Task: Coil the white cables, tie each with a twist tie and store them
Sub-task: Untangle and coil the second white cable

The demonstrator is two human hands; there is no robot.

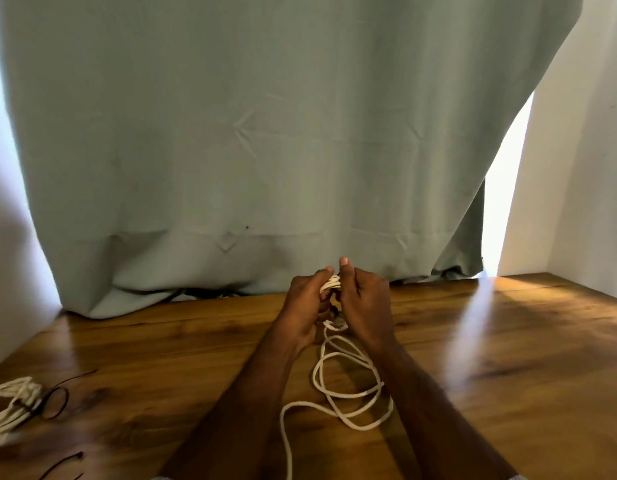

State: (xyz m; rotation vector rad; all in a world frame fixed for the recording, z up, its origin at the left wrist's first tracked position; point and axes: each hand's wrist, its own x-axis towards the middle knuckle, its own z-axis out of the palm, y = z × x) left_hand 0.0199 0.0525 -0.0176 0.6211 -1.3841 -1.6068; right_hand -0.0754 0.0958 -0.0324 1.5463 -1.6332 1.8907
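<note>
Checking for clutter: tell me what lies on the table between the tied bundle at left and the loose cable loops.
In the head view, only bare wooden table separates the tied bundle from the loose cable, apart from the left forearm crossing it.

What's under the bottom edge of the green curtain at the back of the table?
Where the curtain hem lifts off the wooden table, a dark gap shows something black, perhaps cords. What they are, and anything further behind the cloth, is covered.

Both hands (334,303) raised together, fingers apparently curled, forearms extended.
</note>
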